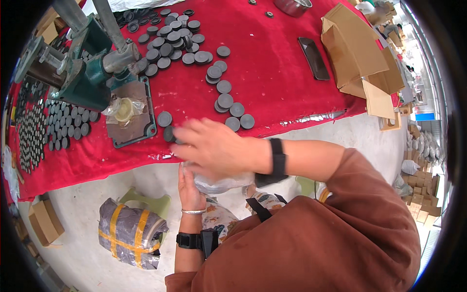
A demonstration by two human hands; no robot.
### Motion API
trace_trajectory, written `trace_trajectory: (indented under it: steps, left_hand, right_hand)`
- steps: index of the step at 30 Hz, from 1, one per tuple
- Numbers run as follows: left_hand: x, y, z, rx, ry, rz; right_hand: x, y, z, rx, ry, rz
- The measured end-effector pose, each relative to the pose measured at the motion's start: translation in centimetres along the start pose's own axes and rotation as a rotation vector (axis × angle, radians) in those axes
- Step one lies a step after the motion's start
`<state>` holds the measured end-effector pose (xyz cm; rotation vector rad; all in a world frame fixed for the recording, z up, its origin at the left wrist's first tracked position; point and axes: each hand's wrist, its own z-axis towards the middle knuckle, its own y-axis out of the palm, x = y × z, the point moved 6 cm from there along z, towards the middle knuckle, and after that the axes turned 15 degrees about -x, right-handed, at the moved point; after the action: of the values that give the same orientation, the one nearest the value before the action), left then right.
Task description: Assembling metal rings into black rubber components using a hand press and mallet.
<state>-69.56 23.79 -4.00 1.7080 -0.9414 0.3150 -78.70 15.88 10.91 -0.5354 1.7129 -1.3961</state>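
Note:
My right hand [216,148] is blurred by motion over the front edge of the red-covered table [277,63]. Its fingers look stretched out and apart, pointing left. Close to its fingertips lies a dark round cap [169,134], partly hidden, and a grey round cap [164,118] lies just beyond. Below the table edge, my left hand [189,192] points upward, fingers close together against a clear plastic bag [221,185] that it seems to hold. My right hand covers part of the left fingers and the bag's upper part, so the bag's contents cannot be made out.
A green hand press [90,82] stands at left, with a round ring [124,110] on its base. Many grey caps [172,36] lie behind and beside it. At right are a black tray [314,58] and cardboard box [355,53]. A taped bundle [129,233] sits below.

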Motion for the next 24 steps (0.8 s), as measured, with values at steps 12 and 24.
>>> trace_trajectory:
  steps: [12,24]
  left_hand:
    - [0.0,0.1,0.3,-0.021,-0.041,0.008]
    - [0.2,1.2,0.9,-0.026,-0.037,0.001]
  right_hand:
    - [1.5,2.3,-1.6,0.090,0.081,0.043]
    - [2.3,1.0,0.6,0.127,0.040,-0.026]
